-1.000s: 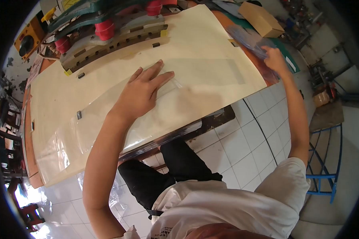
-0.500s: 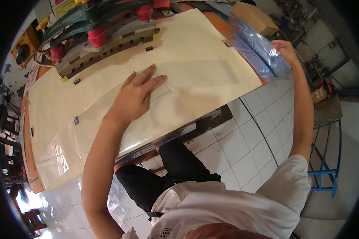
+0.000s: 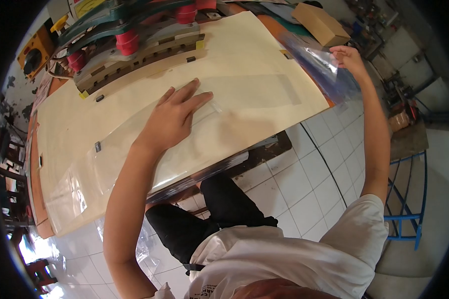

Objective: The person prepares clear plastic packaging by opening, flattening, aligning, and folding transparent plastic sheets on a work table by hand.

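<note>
My left hand point(image 3: 169, 119) lies with its fingers spread on a clear plastic sheet point(image 3: 129, 130), which rests on the large cream board point(image 3: 239, 45). Off the board's right edge, my right hand point(image 3: 349, 60) pinches the edge of another clear plastic sheet point(image 3: 324, 65) and holds it partly raised. The lower part of that sheet looks bluish and hangs past the table's corner. Small dark blocks, one of them point(image 3: 98, 146) left of my left forearm, sit on the board.
A green machine with red cylinders point(image 3: 127, 41) and a long metal bar point(image 3: 142, 62) stands at the board's back left. A cardboard box point(image 3: 322, 25) is at the back right. A blue metal frame point(image 3: 406, 218) stands on the right, beyond the tiled floor point(image 3: 294, 174).
My right hand has lifted the plastic sheet's edge and moved slightly outward from the table. My left hand stays flat on its sheet. The view has shifted a little.
</note>
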`<state>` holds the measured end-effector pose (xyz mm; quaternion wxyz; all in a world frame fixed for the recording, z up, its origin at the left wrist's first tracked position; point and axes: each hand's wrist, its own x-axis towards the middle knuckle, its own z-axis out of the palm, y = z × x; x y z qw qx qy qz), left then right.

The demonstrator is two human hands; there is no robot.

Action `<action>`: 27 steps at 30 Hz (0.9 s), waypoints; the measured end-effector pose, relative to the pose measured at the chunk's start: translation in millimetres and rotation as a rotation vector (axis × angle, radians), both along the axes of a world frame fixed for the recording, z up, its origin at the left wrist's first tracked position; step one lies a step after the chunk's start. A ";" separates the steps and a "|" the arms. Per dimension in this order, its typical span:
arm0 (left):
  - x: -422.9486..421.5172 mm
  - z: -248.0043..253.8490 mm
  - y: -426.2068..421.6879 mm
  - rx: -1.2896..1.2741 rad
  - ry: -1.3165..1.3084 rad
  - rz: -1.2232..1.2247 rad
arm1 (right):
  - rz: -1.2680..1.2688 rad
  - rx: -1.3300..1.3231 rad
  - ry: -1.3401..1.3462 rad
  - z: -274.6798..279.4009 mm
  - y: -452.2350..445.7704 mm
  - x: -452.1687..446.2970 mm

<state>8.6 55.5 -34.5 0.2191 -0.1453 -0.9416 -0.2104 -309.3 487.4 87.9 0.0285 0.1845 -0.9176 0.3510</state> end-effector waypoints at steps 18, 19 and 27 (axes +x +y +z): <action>-0.9 -1.5 -0.4 0.011 -0.020 0.004 | -0.034 0.591 0.551 -69.7 -52.0 69.9; -1.2 -1.9 -0.6 0.021 -0.012 -0.001 | -0.039 0.585 0.550 -76.3 -36.7 54.0; -0.8 -1.2 0.1 0.027 -0.010 0.005 | -0.160 0.686 0.155 -93.1 4.6 23.9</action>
